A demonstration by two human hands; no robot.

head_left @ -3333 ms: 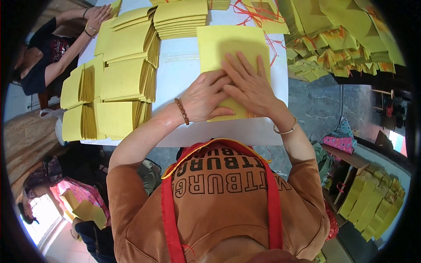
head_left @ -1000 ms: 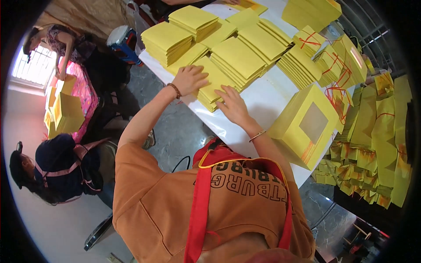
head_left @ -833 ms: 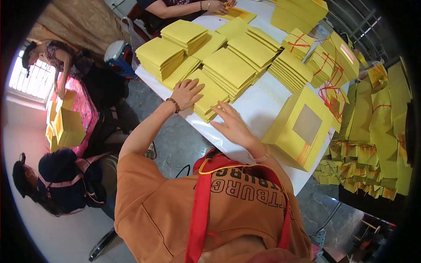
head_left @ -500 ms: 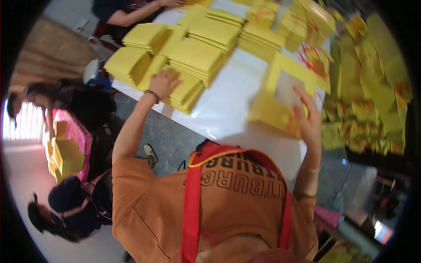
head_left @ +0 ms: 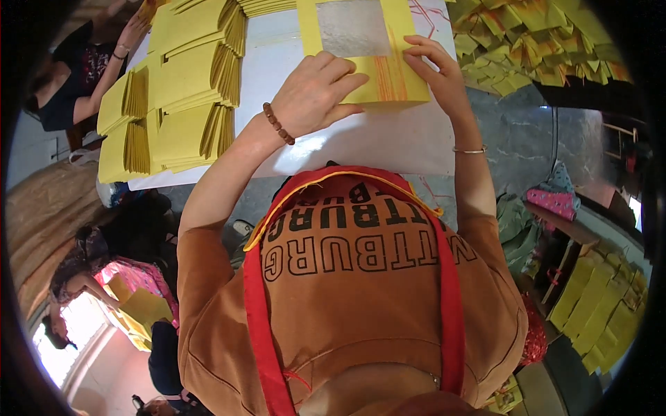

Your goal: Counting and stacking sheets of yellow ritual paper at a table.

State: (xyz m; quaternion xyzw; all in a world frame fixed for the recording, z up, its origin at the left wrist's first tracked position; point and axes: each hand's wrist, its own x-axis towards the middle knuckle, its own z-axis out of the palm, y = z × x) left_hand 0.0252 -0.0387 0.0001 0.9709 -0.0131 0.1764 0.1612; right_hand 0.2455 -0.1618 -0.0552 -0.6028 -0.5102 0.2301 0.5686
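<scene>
A yellow paper stack [head_left: 416, 83], with a silver-grey square on its top sheet and orange streaks toward its near edge, lies in front of me on the white-covered table [head_left: 263, 41]. At its near left corner is my left hand [head_left: 316, 90], fingers curled on the paper and thumb by the near edge; a brown bead bracelet circles that wrist. My right hand [head_left: 444, 76] grips the right edge with bent fingers and thumb on the paper. What lies under my left palm is hidden.
Left on the table stand rows of folded yellow paper bundles [head_left: 194, 76]. A person's hand [head_left: 132, 31] reaches in at the far left; another person works by a pink-covered table [head_left: 149, 274]. More yellow paper [head_left: 506, 41] lies beyond the right table edge.
My left hand has left the folded bundles and moved right onto the silver-squared stack. My right hand stays at that stack's right side. The whole view has turned and shifted.
</scene>
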